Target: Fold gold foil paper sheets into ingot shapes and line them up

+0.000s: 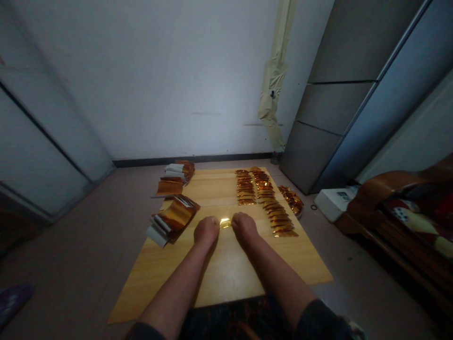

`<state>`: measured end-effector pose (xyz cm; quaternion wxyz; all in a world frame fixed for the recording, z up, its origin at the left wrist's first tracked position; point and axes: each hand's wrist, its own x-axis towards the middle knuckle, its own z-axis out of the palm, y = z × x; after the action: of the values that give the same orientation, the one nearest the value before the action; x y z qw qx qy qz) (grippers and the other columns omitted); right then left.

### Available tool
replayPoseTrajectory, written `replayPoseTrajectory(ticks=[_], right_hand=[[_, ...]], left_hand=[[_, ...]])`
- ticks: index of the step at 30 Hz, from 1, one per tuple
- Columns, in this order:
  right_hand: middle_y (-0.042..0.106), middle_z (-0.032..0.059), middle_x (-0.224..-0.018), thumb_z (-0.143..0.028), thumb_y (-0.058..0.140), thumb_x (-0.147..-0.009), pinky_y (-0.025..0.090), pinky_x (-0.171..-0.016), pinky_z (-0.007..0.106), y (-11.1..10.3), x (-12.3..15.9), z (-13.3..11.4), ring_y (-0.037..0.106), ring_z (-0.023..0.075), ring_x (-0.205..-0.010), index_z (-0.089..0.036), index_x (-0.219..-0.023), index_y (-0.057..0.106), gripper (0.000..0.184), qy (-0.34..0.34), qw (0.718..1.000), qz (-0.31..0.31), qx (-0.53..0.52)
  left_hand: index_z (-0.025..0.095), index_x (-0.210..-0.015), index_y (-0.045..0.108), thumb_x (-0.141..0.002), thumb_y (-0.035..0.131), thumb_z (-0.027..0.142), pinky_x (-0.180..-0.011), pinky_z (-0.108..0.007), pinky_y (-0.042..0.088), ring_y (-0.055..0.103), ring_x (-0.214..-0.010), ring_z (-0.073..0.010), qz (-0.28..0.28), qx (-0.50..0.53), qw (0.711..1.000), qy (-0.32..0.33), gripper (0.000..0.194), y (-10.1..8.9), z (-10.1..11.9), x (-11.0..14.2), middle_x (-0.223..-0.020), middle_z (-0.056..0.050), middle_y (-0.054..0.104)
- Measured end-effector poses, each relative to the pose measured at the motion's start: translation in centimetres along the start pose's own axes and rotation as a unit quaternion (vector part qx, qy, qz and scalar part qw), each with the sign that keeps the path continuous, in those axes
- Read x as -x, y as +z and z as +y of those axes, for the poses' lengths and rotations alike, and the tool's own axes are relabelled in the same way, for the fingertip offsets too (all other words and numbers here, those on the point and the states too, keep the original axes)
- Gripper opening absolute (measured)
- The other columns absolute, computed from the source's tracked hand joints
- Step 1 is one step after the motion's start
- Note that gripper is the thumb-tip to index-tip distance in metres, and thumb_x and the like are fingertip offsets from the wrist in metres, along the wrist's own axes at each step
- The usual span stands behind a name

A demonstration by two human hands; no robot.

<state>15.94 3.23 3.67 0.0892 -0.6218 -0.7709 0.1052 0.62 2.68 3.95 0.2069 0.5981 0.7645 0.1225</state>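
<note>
A small piece of shiny gold foil paper (225,223) spans the gap between my two hands, just over the wooden board. My left hand (206,230) is closed on its left end, and my right hand (245,226) is closed on the right end. Most of the fingertips are hidden behind the hands. Left of my hands lie stacks of gold foil sheets (177,213) with pale undersides, loosely fanned. To the right, folded gold foil pieces (246,188) stand in overlapping rows, one row (279,218) running down toward my right forearm.
The wooden board (230,278) reaches to my lap. Beyond its right edge sits a container heaped with folded foil (290,200). A grey refrigerator (329,99), a white box (331,205) and a wooden bench (375,217) stand at the right. A white wall (170,94) rises behind.
</note>
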Motion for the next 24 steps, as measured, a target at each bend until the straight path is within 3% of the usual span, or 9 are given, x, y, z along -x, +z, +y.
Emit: replayPoseTrajectory(ticks=[5,9,15,24], right_hand=[[0.069,0.0094,-0.103,-0.017,0.045,-0.091,0.036,-0.067,0.027,-0.5,-0.2,-1.1,0.063,0.0199,-0.088,-0.020,-0.104,0.064,0.023,0.040,0.998,-0.049,0.028],[0.069,0.0085,-0.101,-0.021,0.050,-0.089,0.037,-0.068,0.027,-1.1,0.2,-1.4,0.064,0.0204,-0.090,-0.021,-0.104,0.062,0.019,0.044,0.998,-0.048,0.015],[0.068,0.0093,-0.103,-0.025,0.047,-0.091,0.039,-0.068,0.027,-1.1,0.5,-1.6,0.065,0.0202,-0.089,-0.020,-0.106,0.060,0.021,0.051,0.998,-0.046,0.010],[0.067,0.0149,-0.102,-0.051,0.052,-0.084,0.046,-0.072,0.033,-0.6,0.3,-3.4,0.066,0.0279,-0.091,-0.015,-0.108,0.060,0.044,0.114,0.993,-0.024,-0.003]], left_hand=[[0.025,-0.086,0.074,-0.080,0.053,0.021,-0.068,-0.027,0.040,0.065,-0.092,-0.0205,0.000,-0.024,0.998,0.054,0.022,-0.2,-0.7,0.1,-0.097,-0.005,0.073],[0.027,-0.089,0.074,-0.085,0.048,0.021,-0.079,-0.032,0.039,0.061,-0.101,-0.0225,0.026,-0.049,0.991,0.125,0.026,-0.1,-1.6,0.5,-0.098,-0.005,0.071],[0.027,-0.087,0.073,-0.082,0.053,0.020,-0.084,-0.035,0.034,0.058,-0.102,-0.0216,0.046,-0.025,0.988,0.147,0.022,0.2,-2.1,0.6,-0.097,-0.003,0.071],[0.024,-0.082,0.070,-0.078,0.056,0.024,-0.089,-0.038,0.030,0.057,-0.100,-0.0220,0.062,-0.007,0.986,0.156,0.015,0.5,-2.0,0.4,-0.095,-0.003,0.071]])
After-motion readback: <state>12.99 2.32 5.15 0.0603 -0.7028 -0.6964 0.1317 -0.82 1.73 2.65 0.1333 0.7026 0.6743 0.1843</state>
